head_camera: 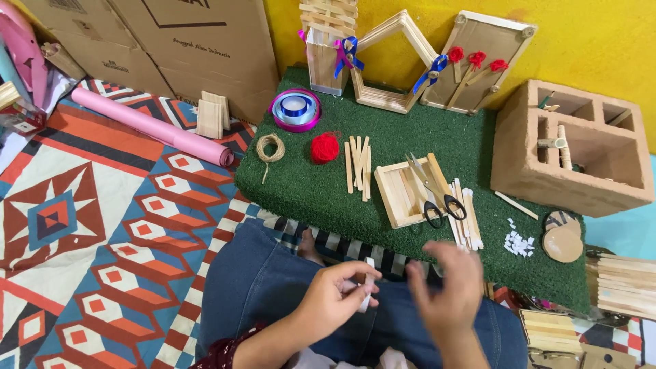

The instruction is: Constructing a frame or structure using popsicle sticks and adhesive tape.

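Observation:
My left hand (335,295) is over my lap, its fingers pinched on a small white piece (365,301). My right hand (447,287) is beside it, blurred, fingers spread, holding nothing that I can see. Just beyond them on the green grass mat (301,184) lie a shallow wooden stick tray (403,195), black-handled scissors (434,191) across it, and loose flat wooden sticks (359,167). A pile of small white bits (519,242) lies to the right.
A red yarn ball (324,147), twine coil (270,147) and ribbon rolls (295,109) sit on the mat. Stick frames (393,61) lean on the yellow wall. A hollow brick (570,147) stands right, a pink paper roll (154,126) and cardboard boxes left.

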